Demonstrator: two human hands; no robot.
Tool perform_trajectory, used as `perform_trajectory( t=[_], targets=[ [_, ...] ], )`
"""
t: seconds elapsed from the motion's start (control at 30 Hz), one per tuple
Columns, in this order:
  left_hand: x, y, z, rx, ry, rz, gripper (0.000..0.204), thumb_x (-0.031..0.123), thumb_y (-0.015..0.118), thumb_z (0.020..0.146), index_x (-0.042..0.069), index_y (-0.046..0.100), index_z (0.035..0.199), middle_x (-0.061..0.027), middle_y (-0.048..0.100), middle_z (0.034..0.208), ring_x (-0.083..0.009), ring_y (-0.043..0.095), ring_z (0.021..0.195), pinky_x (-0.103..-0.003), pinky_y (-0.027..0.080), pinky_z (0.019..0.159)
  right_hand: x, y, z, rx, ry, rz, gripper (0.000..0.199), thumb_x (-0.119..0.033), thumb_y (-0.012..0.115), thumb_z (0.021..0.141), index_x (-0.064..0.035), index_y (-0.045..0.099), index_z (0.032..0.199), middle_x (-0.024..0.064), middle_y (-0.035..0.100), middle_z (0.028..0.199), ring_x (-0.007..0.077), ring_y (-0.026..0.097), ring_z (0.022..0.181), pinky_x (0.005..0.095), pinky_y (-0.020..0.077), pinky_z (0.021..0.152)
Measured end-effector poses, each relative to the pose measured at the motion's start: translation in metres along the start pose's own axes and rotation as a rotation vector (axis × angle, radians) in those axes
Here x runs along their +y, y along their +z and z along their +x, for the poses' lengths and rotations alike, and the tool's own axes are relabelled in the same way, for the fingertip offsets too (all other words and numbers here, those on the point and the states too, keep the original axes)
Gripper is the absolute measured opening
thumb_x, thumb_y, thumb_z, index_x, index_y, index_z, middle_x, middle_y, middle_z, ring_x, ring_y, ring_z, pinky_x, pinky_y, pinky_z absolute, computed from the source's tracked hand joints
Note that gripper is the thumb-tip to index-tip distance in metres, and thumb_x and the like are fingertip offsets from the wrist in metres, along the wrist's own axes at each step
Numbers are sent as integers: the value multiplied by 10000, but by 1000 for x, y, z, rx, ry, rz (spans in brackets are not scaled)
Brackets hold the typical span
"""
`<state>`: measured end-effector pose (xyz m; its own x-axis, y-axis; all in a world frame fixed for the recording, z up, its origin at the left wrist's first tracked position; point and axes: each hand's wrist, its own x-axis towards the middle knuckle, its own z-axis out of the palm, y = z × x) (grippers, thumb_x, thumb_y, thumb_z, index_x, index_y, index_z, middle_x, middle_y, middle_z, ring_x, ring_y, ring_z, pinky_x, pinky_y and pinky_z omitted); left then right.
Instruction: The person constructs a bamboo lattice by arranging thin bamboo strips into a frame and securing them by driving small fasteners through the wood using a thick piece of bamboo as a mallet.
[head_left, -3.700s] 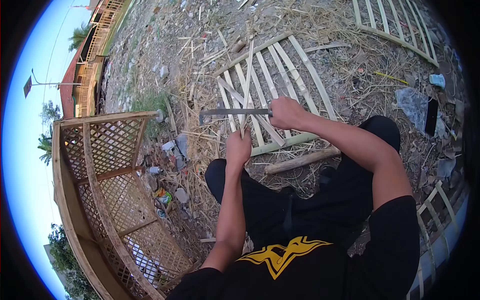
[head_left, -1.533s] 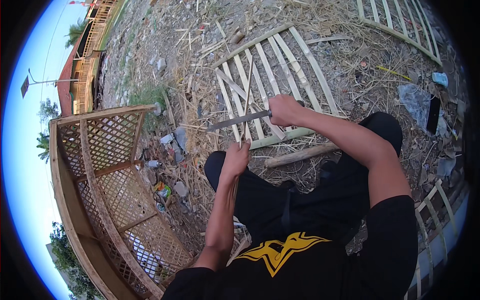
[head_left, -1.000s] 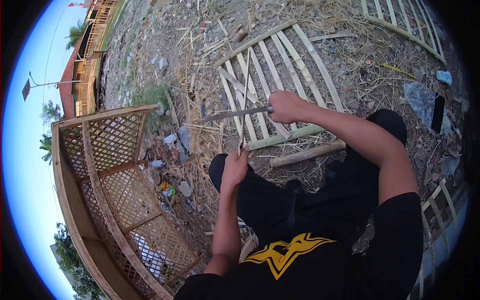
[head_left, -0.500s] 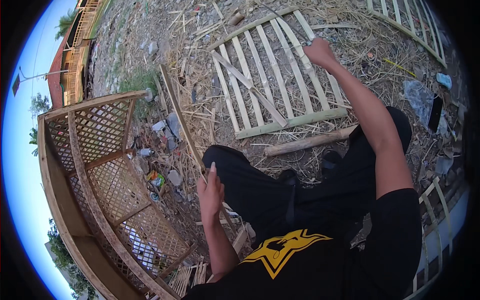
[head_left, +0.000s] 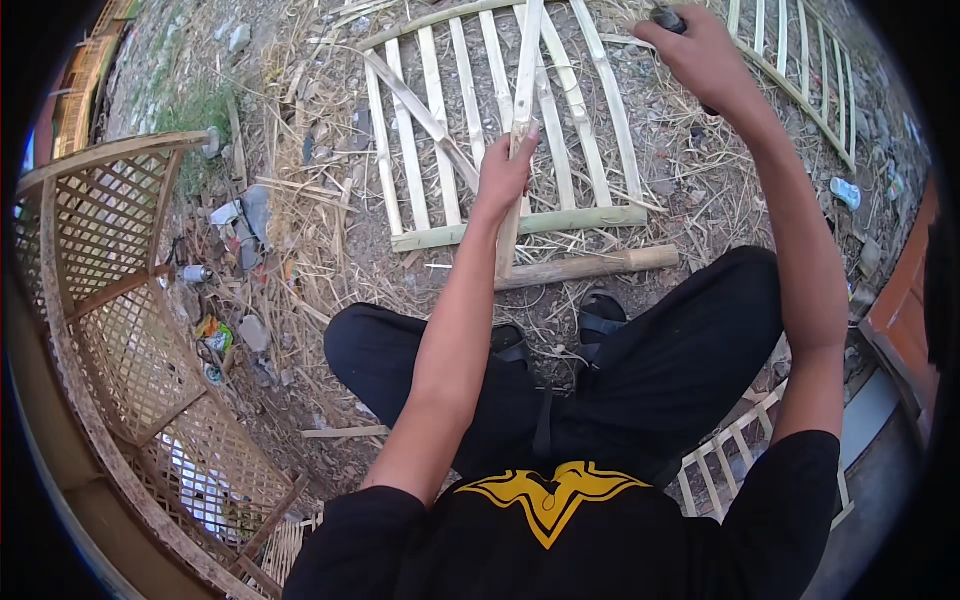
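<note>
My left hand (head_left: 503,182) is closed around the middle of a flat bamboo strip (head_left: 527,85), its thumb along the face. The strip stands nearly upright in the view, over a slatted bamboo frame (head_left: 600,217) lying on the ground. Raised to the right of that frame, my right hand (head_left: 695,62) grips a dark-handled tool (head_left: 668,18); its dark ends show on both sides of the fist, but its working end cannot be made out. Another loose strip (head_left: 410,100) rests slantwise across the frame's left slats.
A round bamboo pole (head_left: 600,266) lies between the frame and my feet. To the left stands a curved lattice bamboo piece (head_left: 130,330). Another slatted frame (head_left: 800,95) is at the far right. Shavings and litter cover the ground; an orange-brown panel (head_left: 905,310) stands at the right edge.
My left hand has swung the strip from beside my left knee forward and right, over the frame. My right hand has lifted away from the frame's slats. The view has shifted right.
</note>
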<state>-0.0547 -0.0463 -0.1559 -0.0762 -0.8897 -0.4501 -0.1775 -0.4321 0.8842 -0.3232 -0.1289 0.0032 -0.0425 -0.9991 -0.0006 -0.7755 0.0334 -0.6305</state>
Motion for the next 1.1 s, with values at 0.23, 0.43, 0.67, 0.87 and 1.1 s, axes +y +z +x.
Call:
perform_trajectory(
  t=[0.23,0.43,0.67,0.87,1.1],
  targets=[
    [-70,44,75,45,73,163,509,458,557,1026,-11,665,859,-48,543,575,-140,532,464,-324,424,475,121,31,-114,147,304,60,452,-336,711,901,-16,524,642,22,472,553,130,395,529,343,336,518],
    [-60,69,83,170,200,243,359,322,596,1022,-7,590,1166,-55,547,585,-149,534,484,-331,423,499,224,115,-254,260,751,344,399,-249,704,914,4,528,661,-2,428,564,100,367,562,346,308,516],
    [-66,65,74,314,362,379,378,215,615,1001,-70,629,1248,-263,701,884,-365,700,790,-429,515,717,191,135,-273,178,777,163,393,-257,721,898,12,553,666,7,478,568,105,399,571,354,340,535],
    [-59,73,77,327,334,389,383,251,627,990,-40,667,1235,-246,691,826,-372,673,750,-450,505,713,189,131,-265,134,762,157,397,-271,727,894,-3,557,656,-7,484,563,99,408,555,350,343,525],
    [-58,72,77,368,403,507,345,246,663,976,42,692,1253,-122,537,796,-254,550,644,-402,445,619,199,133,-274,145,781,179,373,-255,731,907,-31,563,660,-41,461,562,70,402,539,313,318,502]
  ],
)
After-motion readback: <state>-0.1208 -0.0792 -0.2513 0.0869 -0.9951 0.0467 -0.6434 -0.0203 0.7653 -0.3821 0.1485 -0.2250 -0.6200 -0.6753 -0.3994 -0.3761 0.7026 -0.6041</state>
